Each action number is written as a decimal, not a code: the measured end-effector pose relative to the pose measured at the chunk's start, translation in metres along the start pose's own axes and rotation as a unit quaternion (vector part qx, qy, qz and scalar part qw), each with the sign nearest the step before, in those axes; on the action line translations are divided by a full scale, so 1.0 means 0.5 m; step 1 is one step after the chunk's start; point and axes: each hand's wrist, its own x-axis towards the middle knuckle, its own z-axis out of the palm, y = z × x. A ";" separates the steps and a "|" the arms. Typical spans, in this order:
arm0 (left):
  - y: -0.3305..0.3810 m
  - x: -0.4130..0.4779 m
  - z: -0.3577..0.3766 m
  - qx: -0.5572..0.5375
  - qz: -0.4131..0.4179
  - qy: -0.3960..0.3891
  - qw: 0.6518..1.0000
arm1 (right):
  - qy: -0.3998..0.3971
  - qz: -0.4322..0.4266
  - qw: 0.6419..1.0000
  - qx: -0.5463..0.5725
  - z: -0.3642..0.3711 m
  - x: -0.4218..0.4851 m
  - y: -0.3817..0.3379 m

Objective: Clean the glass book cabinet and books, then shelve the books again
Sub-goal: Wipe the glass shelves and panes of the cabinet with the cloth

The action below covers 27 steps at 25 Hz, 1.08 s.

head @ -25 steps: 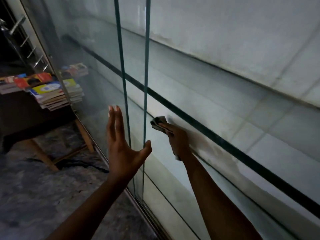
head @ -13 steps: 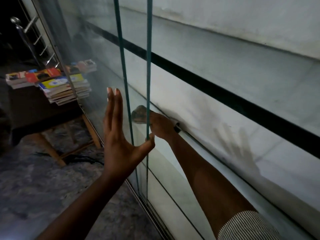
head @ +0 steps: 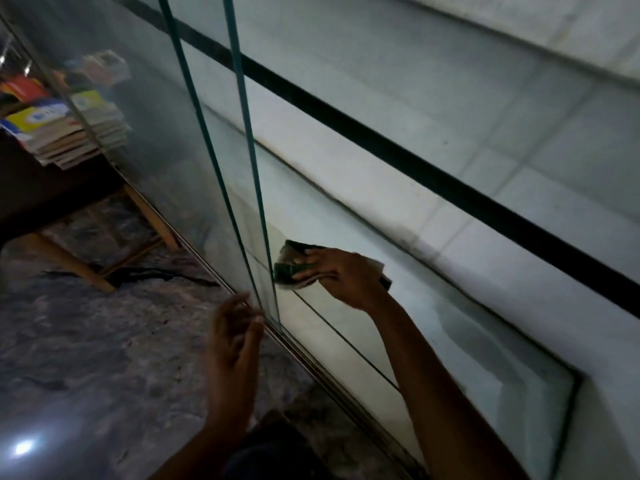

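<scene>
Right hand [head: 341,275] around green cloth [head: 289,264] inside glass cabinet [head: 242,98]

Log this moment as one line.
step: wiping inside cabinet | right grip: holds cloth | left grip: open, beside glass door | books: stacked on table, not shelved

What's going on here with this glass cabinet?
A person is cleaning the glass book cabinet. Their right hand reaches inside, gripping a folded dark green cloth against the glass. The left hand is open beside the edge of the sliding glass door. The colourful paperback books sit stacked on a dark wooden table at left, not yet reshelved.
</scene>
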 end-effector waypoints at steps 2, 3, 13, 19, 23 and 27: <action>-0.024 -0.005 0.031 -0.084 -0.226 -0.019 0.970 | 0.034 0.002 0.999 0.034 -0.008 -0.078 -0.011; -0.028 0.005 0.049 -0.126 -0.331 -0.047 0.934 | 0.063 0.003 0.997 0.041 -0.010 -0.109 -0.011; -0.061 0.091 0.128 -0.375 -0.338 -0.111 0.856 | 0.006 -0.030 0.990 -0.138 -0.041 0.260 0.042; -0.064 0.096 0.124 -0.387 -0.344 -0.129 0.846 | 0.030 -0.087 0.989 -0.119 -0.019 0.227 0.058; -0.065 0.094 0.123 -0.393 -0.348 -0.122 0.842 | 0.067 -0.076 0.993 -0.055 -0.013 0.065 0.039; -0.057 0.087 0.125 -0.381 -0.356 -0.110 0.846 | 0.092 -0.031 0.995 -0.039 0.015 -0.090 0.013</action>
